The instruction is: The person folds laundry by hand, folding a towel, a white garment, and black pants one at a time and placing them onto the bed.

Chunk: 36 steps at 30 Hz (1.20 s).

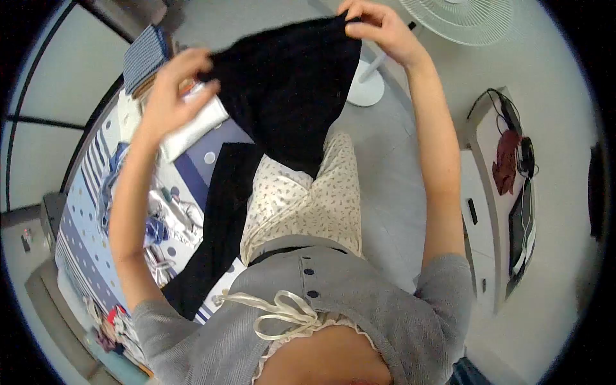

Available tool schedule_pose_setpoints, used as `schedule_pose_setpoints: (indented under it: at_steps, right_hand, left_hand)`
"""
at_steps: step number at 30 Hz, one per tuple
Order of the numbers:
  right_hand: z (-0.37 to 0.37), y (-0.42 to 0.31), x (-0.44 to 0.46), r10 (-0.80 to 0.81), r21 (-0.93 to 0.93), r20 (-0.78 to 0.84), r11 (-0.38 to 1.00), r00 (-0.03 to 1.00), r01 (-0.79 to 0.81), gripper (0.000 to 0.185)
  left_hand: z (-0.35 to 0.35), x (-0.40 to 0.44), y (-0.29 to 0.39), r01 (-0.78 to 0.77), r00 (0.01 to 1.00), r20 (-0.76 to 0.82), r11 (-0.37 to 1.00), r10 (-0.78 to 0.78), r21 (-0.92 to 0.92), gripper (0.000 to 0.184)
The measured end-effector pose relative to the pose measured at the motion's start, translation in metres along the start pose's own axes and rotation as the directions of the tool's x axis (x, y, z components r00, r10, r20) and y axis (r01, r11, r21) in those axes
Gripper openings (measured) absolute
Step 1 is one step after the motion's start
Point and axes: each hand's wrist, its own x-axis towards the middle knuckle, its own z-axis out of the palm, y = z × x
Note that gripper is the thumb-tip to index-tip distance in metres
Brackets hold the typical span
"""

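Note:
A black garment point(289, 83) is spread out in front of me, its top edge stretched between my two hands and its lower end hanging over my lap. At its upper right corner, my right hand point(378, 29) pinches the cloth between thumb and fingers. My left hand point(179, 90), slightly blurred, has thumb and fingers around the upper left corner. A long piece of black cloth point(215, 237) lies on the bed to my left; whether it belongs to the held garment I cannot tell.
The bed point(86, 221) bears a white folded cloth point(192, 125), a folded blue checked stack point(144, 58) and several crumpled clothes point(173, 215). A white fan point(366, 86) stands ahead on the floor. On the right, a white cabinet point(478, 224) carries cables and a dark red cloth point(507, 163).

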Motion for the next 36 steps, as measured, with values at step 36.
schedule_pose_setpoints:
  at_steps: [36]
  right_hand:
    - [0.121,0.004,-0.043,-0.176,-0.735,-0.538,0.578,0.825,-0.356,0.039]
  left_hand:
    - [0.073,0.067,0.027,-0.209,0.954,0.195,0.973,0.226,-0.100,0.024]
